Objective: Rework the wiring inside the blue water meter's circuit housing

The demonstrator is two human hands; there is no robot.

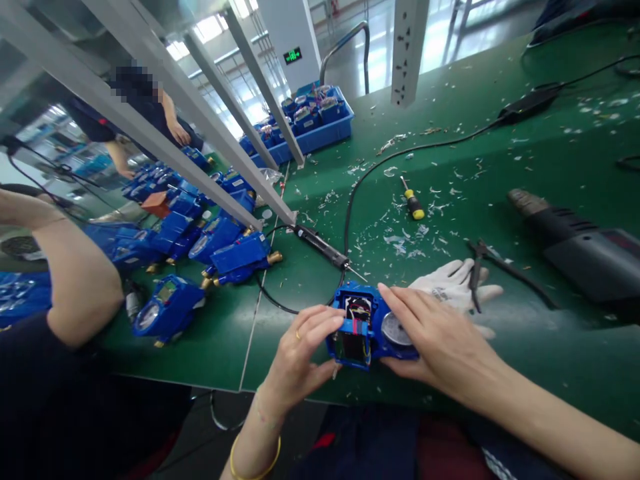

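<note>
With the blue meter as clock centre, the left hand at 9 o'clock is partly closed, fingertips on the open wiring compartment and thumb at its near edge. The right hand at 3 o'clock curves around the dial end, apparently to steady the unit while leaving the wires exposed. The unit sits at the bench's near edge, presumably for close viewing. A corded pen-shaped driver lies at 11 o'clock, a yellow-black screwdriver at 1; a white glove and pliers lie at 2, presumably for ready reach.
</note>
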